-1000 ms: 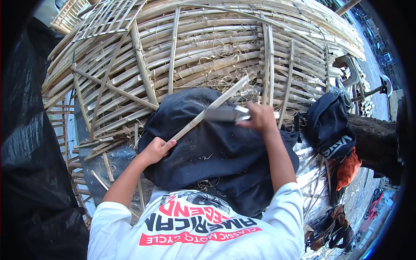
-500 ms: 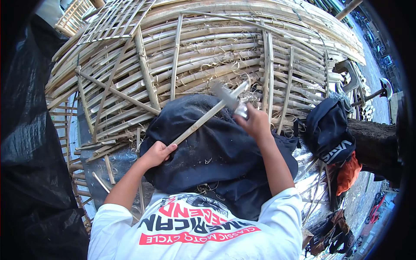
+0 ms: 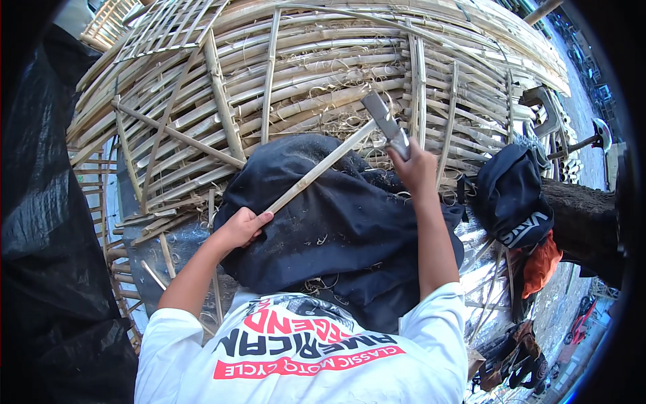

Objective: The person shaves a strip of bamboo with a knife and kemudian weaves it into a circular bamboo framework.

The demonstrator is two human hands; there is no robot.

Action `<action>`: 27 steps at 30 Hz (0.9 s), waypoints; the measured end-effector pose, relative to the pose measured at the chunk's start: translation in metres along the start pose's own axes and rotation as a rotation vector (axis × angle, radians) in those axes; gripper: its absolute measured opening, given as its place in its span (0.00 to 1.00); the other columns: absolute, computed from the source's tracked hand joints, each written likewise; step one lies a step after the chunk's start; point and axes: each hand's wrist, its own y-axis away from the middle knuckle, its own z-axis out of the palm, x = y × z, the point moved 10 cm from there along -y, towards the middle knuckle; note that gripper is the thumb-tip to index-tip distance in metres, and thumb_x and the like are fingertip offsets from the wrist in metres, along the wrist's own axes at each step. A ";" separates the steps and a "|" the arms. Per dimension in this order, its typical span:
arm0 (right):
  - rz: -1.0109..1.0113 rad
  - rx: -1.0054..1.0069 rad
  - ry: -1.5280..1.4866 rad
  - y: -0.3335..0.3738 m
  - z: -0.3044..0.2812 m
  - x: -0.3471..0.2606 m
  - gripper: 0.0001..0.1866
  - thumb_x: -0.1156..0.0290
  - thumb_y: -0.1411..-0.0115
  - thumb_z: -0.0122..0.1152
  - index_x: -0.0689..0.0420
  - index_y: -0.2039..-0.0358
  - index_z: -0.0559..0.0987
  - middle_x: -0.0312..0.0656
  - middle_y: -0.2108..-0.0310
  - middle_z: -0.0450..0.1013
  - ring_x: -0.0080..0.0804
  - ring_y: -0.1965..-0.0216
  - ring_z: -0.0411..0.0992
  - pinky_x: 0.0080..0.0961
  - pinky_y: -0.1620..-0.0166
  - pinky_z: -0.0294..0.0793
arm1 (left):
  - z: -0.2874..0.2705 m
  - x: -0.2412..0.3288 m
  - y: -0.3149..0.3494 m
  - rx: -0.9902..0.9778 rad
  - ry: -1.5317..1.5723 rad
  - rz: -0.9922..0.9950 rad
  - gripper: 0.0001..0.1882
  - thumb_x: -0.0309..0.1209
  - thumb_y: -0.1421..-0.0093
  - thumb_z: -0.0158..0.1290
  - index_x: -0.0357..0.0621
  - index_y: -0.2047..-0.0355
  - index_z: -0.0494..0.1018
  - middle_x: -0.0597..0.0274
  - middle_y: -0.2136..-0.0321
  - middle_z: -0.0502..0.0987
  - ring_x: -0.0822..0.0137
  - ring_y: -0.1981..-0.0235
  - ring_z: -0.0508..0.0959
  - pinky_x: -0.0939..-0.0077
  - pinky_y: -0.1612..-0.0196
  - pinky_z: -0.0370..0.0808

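The strip lies across the middle of the frame, its long axis slanting from lower left to upper right, far end up. It's pale, straight, slender bamboo, above dark, creased cloth. The left hand's fingers are curled tightly round its near end; the right hand's are wrapped round the knife, flat, grey and broad-bladed, pointing upper left. I can't tell whether blade and strip touch. Half a second ago the blade was blurred across the strip; now it's at the far end.
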 end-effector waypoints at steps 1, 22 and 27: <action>-0.169 -0.088 -0.034 0.010 0.009 -0.025 0.24 0.48 0.50 0.70 0.57 0.71 0.76 0.51 0.77 0.77 0.51 0.74 0.77 0.42 0.71 0.75 | -0.002 -0.004 0.000 0.014 0.002 0.043 0.35 0.59 0.38 0.52 0.45 0.90 0.63 0.70 0.93 0.62 0.76 0.92 0.61 0.80 0.87 0.57; 0.348 0.339 -0.214 -0.013 -0.041 0.096 0.26 0.45 0.42 0.61 0.60 0.70 0.76 0.53 0.80 0.75 0.56 0.75 0.76 0.46 0.70 0.74 | 0.002 -0.005 -0.012 -0.076 0.047 0.006 0.35 0.58 0.38 0.53 0.45 0.91 0.63 0.69 0.93 0.62 0.75 0.93 0.61 0.78 0.88 0.57; 0.124 0.113 0.029 0.014 -0.032 0.033 0.27 0.44 0.40 0.58 0.61 0.69 0.74 0.54 0.81 0.73 0.59 0.74 0.75 0.47 0.72 0.70 | -0.013 -0.005 -0.003 0.011 0.050 0.066 0.35 0.58 0.38 0.52 0.45 0.91 0.63 0.70 0.93 0.61 0.75 0.93 0.61 0.78 0.88 0.57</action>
